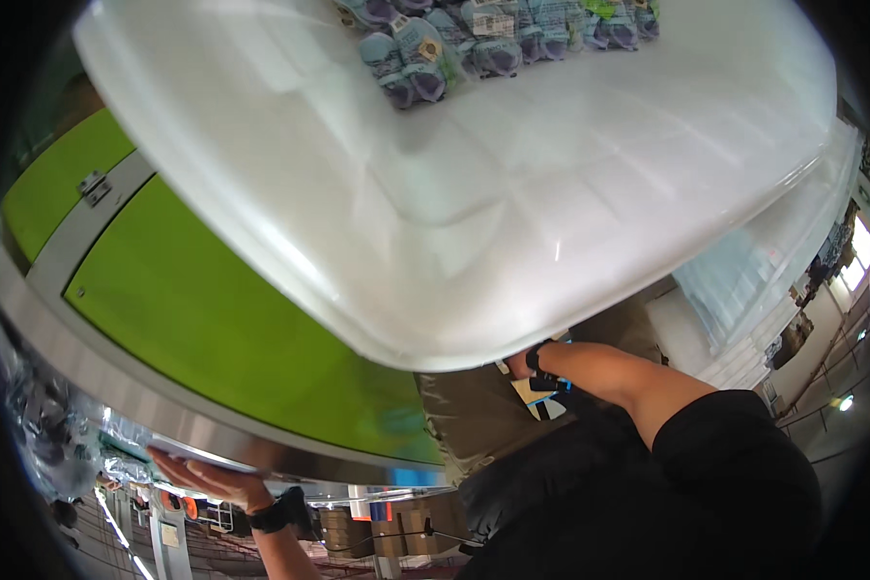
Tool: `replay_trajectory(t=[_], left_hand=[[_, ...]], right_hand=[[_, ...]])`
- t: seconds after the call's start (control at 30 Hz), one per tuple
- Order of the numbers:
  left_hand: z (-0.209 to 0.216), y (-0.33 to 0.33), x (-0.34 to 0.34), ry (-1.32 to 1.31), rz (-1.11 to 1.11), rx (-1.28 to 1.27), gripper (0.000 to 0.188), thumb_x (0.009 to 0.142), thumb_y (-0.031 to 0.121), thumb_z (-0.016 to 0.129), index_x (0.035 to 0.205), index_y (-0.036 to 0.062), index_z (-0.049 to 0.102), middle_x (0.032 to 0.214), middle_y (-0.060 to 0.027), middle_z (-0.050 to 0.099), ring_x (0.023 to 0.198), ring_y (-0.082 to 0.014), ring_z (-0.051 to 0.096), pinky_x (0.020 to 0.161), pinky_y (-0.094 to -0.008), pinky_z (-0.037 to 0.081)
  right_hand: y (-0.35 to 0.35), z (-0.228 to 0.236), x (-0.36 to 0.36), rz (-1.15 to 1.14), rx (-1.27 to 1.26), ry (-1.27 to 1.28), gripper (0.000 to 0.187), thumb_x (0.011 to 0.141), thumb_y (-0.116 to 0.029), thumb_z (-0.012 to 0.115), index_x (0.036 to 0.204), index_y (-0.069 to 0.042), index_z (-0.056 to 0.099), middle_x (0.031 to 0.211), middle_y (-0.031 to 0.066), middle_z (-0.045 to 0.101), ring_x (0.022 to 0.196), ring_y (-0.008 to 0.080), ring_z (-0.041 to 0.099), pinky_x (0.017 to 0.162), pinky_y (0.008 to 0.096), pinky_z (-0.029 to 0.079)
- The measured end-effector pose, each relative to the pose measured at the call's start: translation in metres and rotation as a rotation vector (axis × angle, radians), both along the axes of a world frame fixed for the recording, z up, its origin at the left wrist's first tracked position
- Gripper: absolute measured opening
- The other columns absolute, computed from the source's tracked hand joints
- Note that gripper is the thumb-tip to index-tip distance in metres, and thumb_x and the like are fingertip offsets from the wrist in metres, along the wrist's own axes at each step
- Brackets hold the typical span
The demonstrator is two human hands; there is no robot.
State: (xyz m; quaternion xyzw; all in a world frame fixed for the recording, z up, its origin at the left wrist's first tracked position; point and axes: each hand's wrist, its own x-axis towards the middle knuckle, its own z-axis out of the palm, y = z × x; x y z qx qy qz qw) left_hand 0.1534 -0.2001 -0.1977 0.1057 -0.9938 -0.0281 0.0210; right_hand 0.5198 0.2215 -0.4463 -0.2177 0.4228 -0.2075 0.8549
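Observation:
A large white plastic tray (454, 251) fills the upper middle of the view, tilted with one rounded corner toward me. Several clear-wrapped packs of light blue and purple bootie-like items (493, 41) lie together in its far part. My left hand (213, 481) rests at the metal edge of a green-panelled unit (213, 290), fingers stretched out and holding nothing. Just under the tray's near rim is my right hand (518, 365); the rim hides its fingers, so whether it grips the tray cannot be seen. Both wrists wear black bands.
To the right of the white tray stands a translucent bin (735, 280). A metal hinge (95, 188) sits on the green unit's frame. Clear plastic bags (53, 435) are bunched at the far left. Brown cardboard boxes (406, 530) appear beyond the unit's near edge.

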Motion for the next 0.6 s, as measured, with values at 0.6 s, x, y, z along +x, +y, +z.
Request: replay_trajectory(t=[0.6], left_hand=[[0.018, 0.011, 0.003, 0.128, -0.169, 0.039, 0.061, 0.104, 0.042, 0.047, 0.148, 0.0019, 0.040, 0.141, -0.0233, 0.045, 0.123, -0.0369, 0.050, 0.097, -0.0525, 0.045]], right_hand=[[0.052, 0.037, -0.209, -0.380, -0.163, 0.148, 0.062, 0.086, -0.043, 0.063, 0.137, -0.008, 0.055, 0.124, 0.0185, 0.064, 0.118, 0.0335, 0.059, 0.097, 0.0430, 0.046]])
